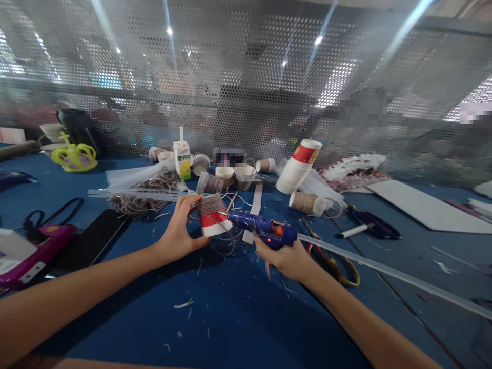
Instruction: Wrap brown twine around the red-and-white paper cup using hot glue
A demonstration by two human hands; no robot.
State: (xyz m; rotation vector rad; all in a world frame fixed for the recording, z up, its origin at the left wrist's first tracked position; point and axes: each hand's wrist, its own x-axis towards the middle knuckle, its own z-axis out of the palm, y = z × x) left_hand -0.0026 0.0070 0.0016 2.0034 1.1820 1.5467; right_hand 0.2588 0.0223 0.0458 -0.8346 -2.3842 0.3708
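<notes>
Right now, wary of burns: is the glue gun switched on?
Likely on: the glue gun in the right hand shows a small glowing red light.

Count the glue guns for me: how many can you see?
2. The blue glue gun is in the right hand, nozzle at the cup the left hand holds; the pink glue gun lies far left on the table. A purple thing beyond it may be a third.

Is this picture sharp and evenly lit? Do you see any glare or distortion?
Head view: sharp in the middle, where the left hand holds the cup and the right hand the glue gun; the edges bend like a fisheye; lamps streak as glare across the mesh screen; patches behind it are pixelated; shadows on the table are soft.
</notes>
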